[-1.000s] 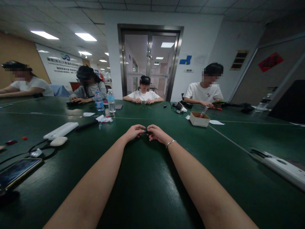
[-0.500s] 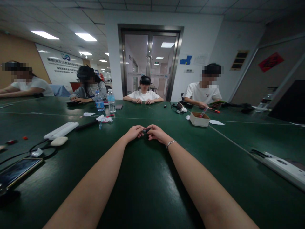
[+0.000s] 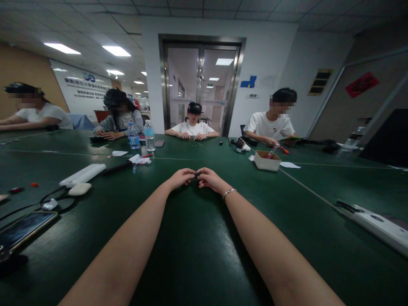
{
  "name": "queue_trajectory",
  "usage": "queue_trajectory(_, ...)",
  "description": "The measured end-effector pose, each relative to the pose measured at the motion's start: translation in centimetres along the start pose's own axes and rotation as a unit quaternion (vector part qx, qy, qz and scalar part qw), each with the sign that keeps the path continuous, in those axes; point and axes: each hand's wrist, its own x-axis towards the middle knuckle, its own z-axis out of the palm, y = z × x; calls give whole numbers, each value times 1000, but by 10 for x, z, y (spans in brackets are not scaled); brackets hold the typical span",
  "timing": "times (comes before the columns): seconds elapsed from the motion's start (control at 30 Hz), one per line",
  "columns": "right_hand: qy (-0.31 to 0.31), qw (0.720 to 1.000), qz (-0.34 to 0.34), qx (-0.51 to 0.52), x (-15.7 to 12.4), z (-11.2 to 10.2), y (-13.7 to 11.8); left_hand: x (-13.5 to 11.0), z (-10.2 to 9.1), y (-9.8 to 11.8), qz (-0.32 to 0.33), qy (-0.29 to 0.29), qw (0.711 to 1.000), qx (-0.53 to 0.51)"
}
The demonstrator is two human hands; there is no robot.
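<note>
A small black object (image 3: 197, 175) is pinched between my two hands, just above the green table (image 3: 204, 238). It is too small and too covered by fingers to name. My left hand (image 3: 181, 178) is closed, its fingertips on the object's left end. From the other side my right hand (image 3: 210, 179) grips the same piece between thumb and fingers. The fingertips of both hands almost meet. A silver bracelet (image 3: 228, 194) circles my right wrist.
To the left lie a phone (image 3: 27, 229), a white power strip (image 3: 83, 175) and cables. Two water bottles (image 3: 149, 136) stand farther back. A small open box (image 3: 267, 161) is at the right, another power strip (image 3: 379, 225) beyond my right arm. Several people sit around the table.
My hands have come slightly closer together on the black object. A silvery bit that showed by my left fingertips is now out of sight.
</note>
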Motion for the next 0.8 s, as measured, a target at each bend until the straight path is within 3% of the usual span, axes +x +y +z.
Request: queue_trajectory(0.8, -1, 1000, 1, 14, 0, -1, 0, 2, 0, 0, -10, 3, 1000, 0)
